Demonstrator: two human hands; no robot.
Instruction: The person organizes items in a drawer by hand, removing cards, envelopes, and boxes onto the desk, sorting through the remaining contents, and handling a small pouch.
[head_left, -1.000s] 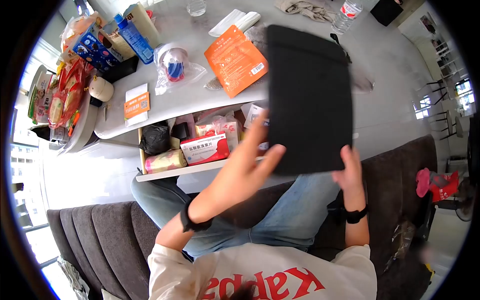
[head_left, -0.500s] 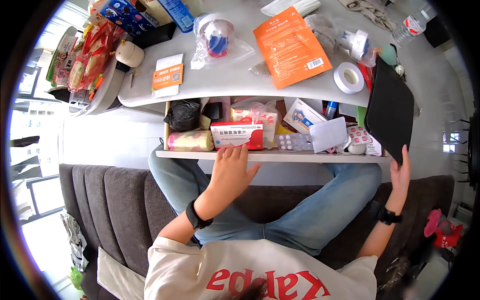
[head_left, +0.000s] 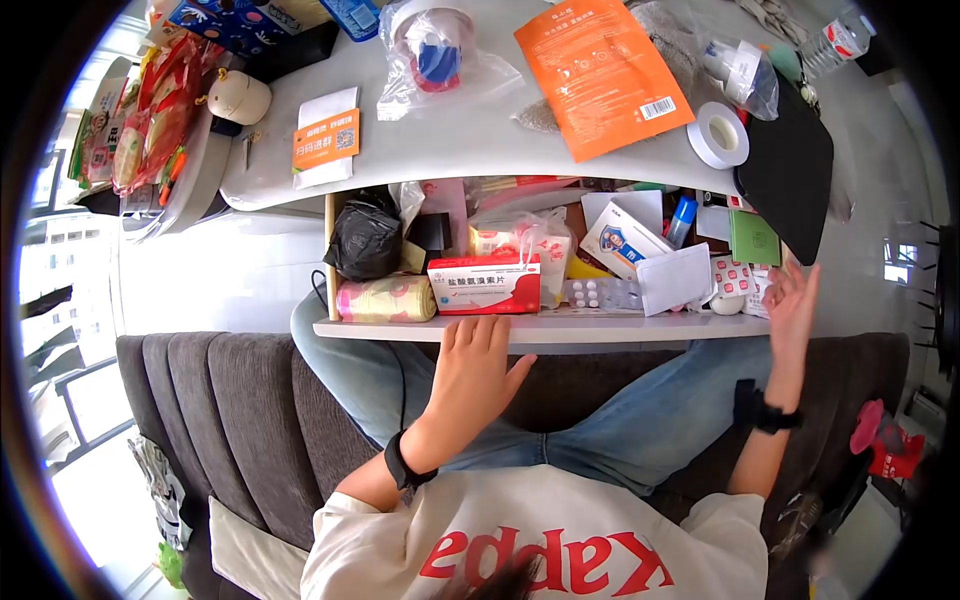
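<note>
An open drawer point(head_left: 600, 328) under the grey table holds a red and white medicine box point(head_left: 485, 286), a black plastic bag point(head_left: 365, 238), a yellow roll point(head_left: 386, 299), blister packs and a green packet point(head_left: 754, 238). My left hand point(head_left: 470, 375) rests on the drawer's front edge, fingertips below the medicine box and thumb spread, holding nothing. At the drawer's right corner is my right hand point(head_left: 790, 310), fingers apart, just below the lower end of a flat black panel point(head_left: 790, 165) that lies at the table's right end.
On the table point(head_left: 440, 150) are an orange pouch point(head_left: 605, 80), a roll of white tape point(head_left: 718, 135), a bagged item point(head_left: 438, 55), an orange card point(head_left: 326, 140) and a water bottle point(head_left: 838, 45). Snack packages point(head_left: 155, 120) stand at the left. A dark sofa point(head_left: 240, 420) is behind my legs.
The black panel has gone from in front of me to the table's right end, and my right hand has come off it. My left hand has moved to the drawer's front edge, and the drawer is further out.
</note>
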